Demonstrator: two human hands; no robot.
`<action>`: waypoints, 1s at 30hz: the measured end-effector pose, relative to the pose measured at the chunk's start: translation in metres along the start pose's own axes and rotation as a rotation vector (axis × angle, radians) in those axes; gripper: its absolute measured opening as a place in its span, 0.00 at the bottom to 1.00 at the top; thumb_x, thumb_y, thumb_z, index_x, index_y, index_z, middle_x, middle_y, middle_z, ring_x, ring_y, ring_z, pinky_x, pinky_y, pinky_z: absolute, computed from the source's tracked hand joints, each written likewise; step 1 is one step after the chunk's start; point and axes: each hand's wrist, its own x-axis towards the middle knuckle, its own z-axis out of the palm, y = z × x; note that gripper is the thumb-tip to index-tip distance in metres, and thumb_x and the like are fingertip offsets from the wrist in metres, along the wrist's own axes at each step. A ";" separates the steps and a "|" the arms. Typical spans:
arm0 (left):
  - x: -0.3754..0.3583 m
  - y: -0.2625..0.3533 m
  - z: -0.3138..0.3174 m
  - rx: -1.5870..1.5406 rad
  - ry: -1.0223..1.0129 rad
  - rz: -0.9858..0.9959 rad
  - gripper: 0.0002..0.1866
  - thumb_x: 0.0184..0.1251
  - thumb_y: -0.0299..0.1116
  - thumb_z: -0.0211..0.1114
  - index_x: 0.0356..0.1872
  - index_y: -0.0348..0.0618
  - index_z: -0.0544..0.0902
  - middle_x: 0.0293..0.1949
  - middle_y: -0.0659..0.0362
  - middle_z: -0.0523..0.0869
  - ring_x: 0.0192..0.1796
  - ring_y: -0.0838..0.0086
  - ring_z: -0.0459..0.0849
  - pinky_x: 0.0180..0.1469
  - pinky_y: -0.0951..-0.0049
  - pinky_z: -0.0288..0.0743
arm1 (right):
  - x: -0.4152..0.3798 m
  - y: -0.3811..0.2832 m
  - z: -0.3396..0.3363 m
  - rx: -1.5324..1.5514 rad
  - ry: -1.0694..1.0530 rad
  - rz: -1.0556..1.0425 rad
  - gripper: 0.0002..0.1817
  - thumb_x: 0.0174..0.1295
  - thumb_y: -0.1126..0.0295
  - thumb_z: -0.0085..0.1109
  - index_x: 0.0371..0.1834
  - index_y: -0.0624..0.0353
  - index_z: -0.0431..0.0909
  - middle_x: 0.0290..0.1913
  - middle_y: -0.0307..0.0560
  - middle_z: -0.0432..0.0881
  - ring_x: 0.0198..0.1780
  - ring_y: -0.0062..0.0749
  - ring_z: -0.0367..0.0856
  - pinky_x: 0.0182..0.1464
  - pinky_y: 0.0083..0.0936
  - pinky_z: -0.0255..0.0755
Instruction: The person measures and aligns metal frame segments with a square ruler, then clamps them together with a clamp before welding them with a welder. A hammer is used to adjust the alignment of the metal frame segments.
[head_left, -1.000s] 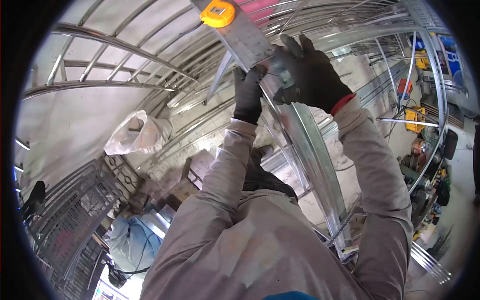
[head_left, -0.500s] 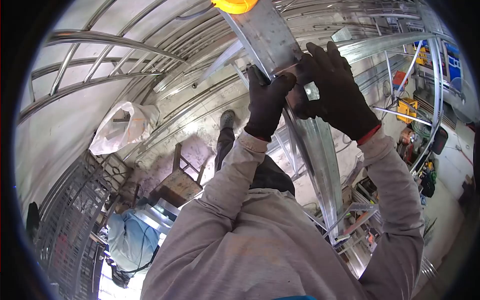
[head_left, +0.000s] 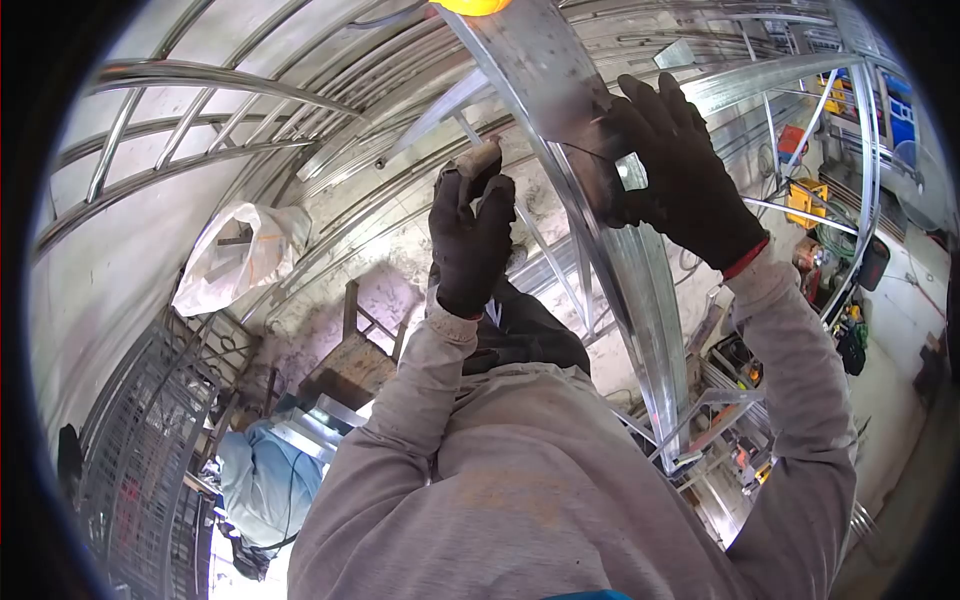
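A broad steel beam (head_left: 535,65) runs lengthwise in front of me. At its right side my gloved right hand (head_left: 670,165) has thumb and forefinger curled round a dark piece (head_left: 590,165) that lies against the beam; its kind is not clear. My gloved left hand (head_left: 468,235) is to the left of the beam and apart from it. Its fingers are closed on a short, worn metal block (head_left: 478,160). Above the hands a yellow object (head_left: 472,5) rests at the beam's far end, cut off by the view's edge.
Shiny tube railings (head_left: 215,75) lean along the left wall. On the floor stand a white sack (head_left: 240,260) and a wooden stool (head_left: 350,370). Long metal profiles lie beyond the beam. A metal frame (head_left: 870,150) and yellow tools (head_left: 808,202) are at the right.
My left hand has moved left and down, off the beam, carrying the metal block. The right hand has stayed at the beam with its fingers slightly shifted.
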 end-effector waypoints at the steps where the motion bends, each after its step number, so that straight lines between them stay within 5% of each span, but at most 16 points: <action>1: 0.000 -0.001 0.002 -0.001 -0.005 -0.001 0.17 0.76 0.24 0.66 0.63 0.36 0.81 0.48 0.59 0.87 0.44 0.79 0.83 0.46 0.76 0.78 | 0.000 0.000 0.000 0.000 -0.006 -0.001 0.56 0.46 0.37 0.80 0.76 0.58 0.70 0.77 0.62 0.69 0.79 0.75 0.60 0.79 0.62 0.60; 5: 0.011 0.003 0.019 0.259 -0.098 0.233 0.09 0.74 0.23 0.68 0.51 0.36 0.81 0.39 0.62 0.83 0.38 0.81 0.80 0.39 0.78 0.76 | -0.003 0.004 0.004 -0.023 0.013 0.011 0.56 0.48 0.35 0.79 0.76 0.57 0.69 0.78 0.61 0.69 0.80 0.75 0.60 0.79 0.63 0.59; 7: 0.015 0.008 0.025 0.461 -0.237 0.324 0.14 0.72 0.23 0.69 0.56 0.35 0.81 0.39 0.62 0.83 0.37 0.80 0.80 0.36 0.78 0.75 | -0.004 0.005 0.004 0.007 0.011 0.017 0.57 0.48 0.32 0.77 0.77 0.56 0.69 0.78 0.60 0.68 0.80 0.75 0.59 0.79 0.63 0.59; 11: 0.017 -0.001 0.028 0.220 -0.304 0.188 0.26 0.73 0.23 0.70 0.71 0.35 0.77 0.44 0.61 0.85 0.38 0.82 0.81 0.37 0.79 0.77 | -0.005 0.006 0.007 0.020 0.042 0.015 0.56 0.50 0.29 0.74 0.76 0.55 0.69 0.78 0.60 0.68 0.80 0.75 0.60 0.78 0.64 0.60; 20: 0.017 0.004 0.028 0.158 -0.294 0.084 0.27 0.71 0.22 0.72 0.71 0.35 0.78 0.43 0.61 0.87 0.37 0.84 0.82 0.36 0.81 0.76 | -0.006 0.008 0.010 -0.018 0.087 -0.023 0.56 0.50 0.27 0.69 0.76 0.54 0.69 0.78 0.59 0.69 0.78 0.73 0.63 0.75 0.64 0.64; 23: 0.016 0.006 0.029 0.151 -0.273 0.031 0.22 0.70 0.26 0.74 0.63 0.35 0.82 0.40 0.63 0.83 0.35 0.83 0.81 0.34 0.79 0.76 | -0.007 0.008 0.012 -0.024 0.089 -0.014 0.55 0.49 0.30 0.73 0.76 0.53 0.69 0.78 0.59 0.69 0.78 0.73 0.64 0.74 0.64 0.65; 25: 0.017 0.005 0.027 0.175 -0.273 0.023 0.22 0.70 0.26 0.74 0.64 0.35 0.82 0.39 0.63 0.83 0.35 0.83 0.81 0.34 0.79 0.76 | -0.006 0.005 0.010 -0.007 0.119 -0.010 0.55 0.41 0.51 0.87 0.75 0.56 0.69 0.77 0.56 0.70 0.79 0.73 0.63 0.76 0.62 0.67; 30: 0.015 0.004 0.028 0.163 -0.273 0.057 0.23 0.71 0.25 0.74 0.65 0.35 0.81 0.38 0.63 0.84 0.35 0.84 0.81 0.34 0.79 0.76 | -0.002 -0.001 0.001 -0.027 0.111 -0.025 0.55 0.41 0.52 0.87 0.75 0.57 0.69 0.77 0.57 0.70 0.79 0.72 0.64 0.76 0.60 0.67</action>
